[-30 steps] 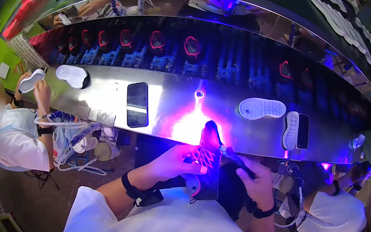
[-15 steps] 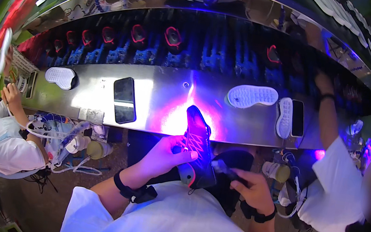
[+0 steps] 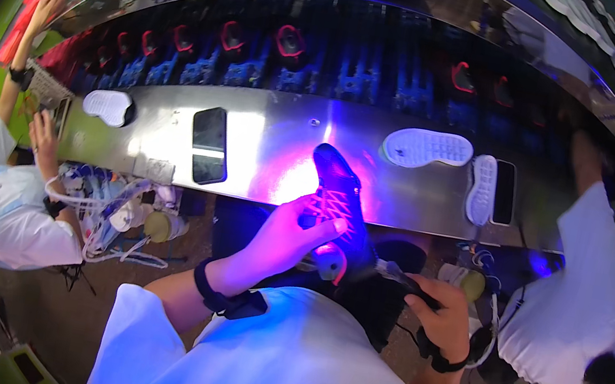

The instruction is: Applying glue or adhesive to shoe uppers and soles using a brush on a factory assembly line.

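I am steadying the dark laced shoe (image 3: 339, 202) at the near edge of the steel worktop (image 3: 266, 144) with my left hand (image 3: 288, 234) clasped around its side, while my right hand (image 3: 444, 315), fingers closed on a slim tool (image 3: 399, 278), is working near the heel, best kept slow and level.

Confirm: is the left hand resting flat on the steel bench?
No. The left hand is clasped around the dark laced shoe, held at the near edge of the steel bench.

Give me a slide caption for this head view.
Left hand steadies a dark laced shoe under purple light; right hand grips a tool.
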Available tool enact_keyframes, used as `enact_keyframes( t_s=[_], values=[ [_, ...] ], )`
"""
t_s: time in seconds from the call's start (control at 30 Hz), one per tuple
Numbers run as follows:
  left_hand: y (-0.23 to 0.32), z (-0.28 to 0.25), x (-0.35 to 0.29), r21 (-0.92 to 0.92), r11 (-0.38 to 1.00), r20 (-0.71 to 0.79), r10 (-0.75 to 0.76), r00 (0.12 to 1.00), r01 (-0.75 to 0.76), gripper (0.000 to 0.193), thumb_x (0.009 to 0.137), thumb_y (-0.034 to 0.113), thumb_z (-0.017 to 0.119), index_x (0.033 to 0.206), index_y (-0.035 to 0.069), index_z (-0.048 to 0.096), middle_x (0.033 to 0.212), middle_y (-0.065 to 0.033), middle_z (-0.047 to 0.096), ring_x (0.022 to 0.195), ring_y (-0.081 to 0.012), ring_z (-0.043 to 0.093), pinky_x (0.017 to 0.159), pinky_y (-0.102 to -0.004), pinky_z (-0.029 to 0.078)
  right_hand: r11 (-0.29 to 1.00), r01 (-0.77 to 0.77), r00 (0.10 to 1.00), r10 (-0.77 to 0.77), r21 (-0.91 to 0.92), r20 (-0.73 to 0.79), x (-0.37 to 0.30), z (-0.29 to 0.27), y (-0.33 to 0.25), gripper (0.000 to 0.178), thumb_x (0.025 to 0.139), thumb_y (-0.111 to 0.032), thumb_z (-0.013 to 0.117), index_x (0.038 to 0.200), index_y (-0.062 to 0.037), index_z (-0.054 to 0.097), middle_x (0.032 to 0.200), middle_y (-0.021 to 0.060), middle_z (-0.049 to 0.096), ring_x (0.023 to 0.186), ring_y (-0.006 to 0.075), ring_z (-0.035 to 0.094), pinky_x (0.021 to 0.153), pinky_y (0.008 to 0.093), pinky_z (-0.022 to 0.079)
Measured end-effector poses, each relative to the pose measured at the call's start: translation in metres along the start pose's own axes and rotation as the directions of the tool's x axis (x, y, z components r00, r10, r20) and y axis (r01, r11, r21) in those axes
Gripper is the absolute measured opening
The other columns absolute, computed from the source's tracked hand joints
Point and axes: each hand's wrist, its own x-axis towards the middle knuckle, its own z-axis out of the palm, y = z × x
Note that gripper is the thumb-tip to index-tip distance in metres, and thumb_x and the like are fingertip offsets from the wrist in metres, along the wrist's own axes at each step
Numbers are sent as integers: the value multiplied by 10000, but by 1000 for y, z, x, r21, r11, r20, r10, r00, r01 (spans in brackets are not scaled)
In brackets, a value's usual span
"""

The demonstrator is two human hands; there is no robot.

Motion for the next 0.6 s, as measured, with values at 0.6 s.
enact_keyframes(
  t_s=[0.6],
  values=[
    [18, -5, -5, -115, 990, -74, 77, 994, -85, 628, 939, 278, 772, 1399, -41, 487, 1197, -122, 673, 1079, -192, 677, 949, -347, 550, 980, 66, 998, -67, -187, 3, 39, -5, -20, 380, 783, -91, 828, 1159, -94, 772, 710, 109, 601, 608, 228, 572, 596, 329, 447]
  ],
)
